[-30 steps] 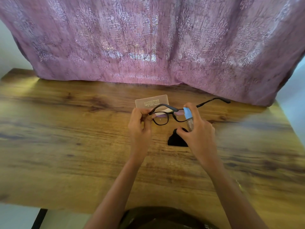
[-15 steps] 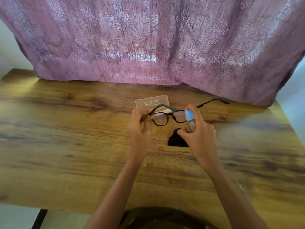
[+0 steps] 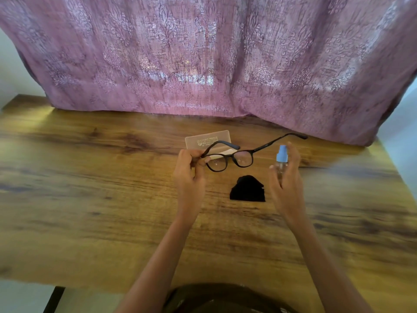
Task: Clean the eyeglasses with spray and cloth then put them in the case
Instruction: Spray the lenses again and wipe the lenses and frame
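Black-framed eyeglasses (image 3: 232, 158) hang above the table with both temples open. My left hand (image 3: 189, 175) pinches them at the left hinge. My right hand (image 3: 285, 184) grips a small clear spray bottle (image 3: 281, 164) with a blue nozzle, upright and apart from the right lens. A crumpled black cloth (image 3: 247, 189) lies on the wooden table (image 3: 90, 199) between my hands. Behind the glasses lies a translucent flat case (image 3: 207, 141) with printed lettering, partly hidden by the frame.
A pink patterned curtain (image 3: 207, 59) hangs down onto the table's far edge, just behind the case. The table's front edge runs close to my body, and the right edge is near my right forearm.
My right hand has carried the spray bottle rightward, away from the lens it was close to. The left hand and the glasses have stayed almost still.
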A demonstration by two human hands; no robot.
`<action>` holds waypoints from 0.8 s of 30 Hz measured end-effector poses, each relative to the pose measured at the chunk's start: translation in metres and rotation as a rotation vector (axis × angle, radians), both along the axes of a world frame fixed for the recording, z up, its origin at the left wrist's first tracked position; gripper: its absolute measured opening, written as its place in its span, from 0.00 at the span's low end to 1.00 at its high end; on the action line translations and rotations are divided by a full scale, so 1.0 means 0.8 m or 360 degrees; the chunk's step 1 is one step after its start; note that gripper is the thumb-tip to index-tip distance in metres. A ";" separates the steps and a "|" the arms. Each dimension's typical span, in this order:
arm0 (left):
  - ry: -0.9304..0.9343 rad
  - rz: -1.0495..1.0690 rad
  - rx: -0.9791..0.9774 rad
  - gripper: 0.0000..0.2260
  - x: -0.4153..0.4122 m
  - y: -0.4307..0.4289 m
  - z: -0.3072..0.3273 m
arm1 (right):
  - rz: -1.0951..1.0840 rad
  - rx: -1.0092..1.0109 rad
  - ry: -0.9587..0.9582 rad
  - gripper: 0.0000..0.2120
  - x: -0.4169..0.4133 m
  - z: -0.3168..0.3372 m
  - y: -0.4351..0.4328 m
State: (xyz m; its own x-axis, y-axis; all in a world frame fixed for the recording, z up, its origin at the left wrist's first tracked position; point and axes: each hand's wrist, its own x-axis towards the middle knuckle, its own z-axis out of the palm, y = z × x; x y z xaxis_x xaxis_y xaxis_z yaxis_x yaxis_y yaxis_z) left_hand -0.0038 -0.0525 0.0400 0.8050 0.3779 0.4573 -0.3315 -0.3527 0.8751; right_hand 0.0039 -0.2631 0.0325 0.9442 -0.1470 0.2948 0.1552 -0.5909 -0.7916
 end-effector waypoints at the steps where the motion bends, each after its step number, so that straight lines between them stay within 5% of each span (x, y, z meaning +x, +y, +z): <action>1: -0.0001 0.0010 0.0008 0.03 0.000 0.001 0.000 | -0.0009 0.0048 0.0058 0.25 0.005 -0.006 -0.006; 6: 0.0003 0.0002 0.0022 0.04 0.000 0.001 -0.002 | -0.0142 0.0093 0.0364 0.11 0.027 -0.035 -0.029; 24: 0.0006 -0.0033 0.0027 0.02 -0.003 0.000 -0.005 | -0.0180 -0.0012 0.0467 0.12 0.033 -0.036 -0.031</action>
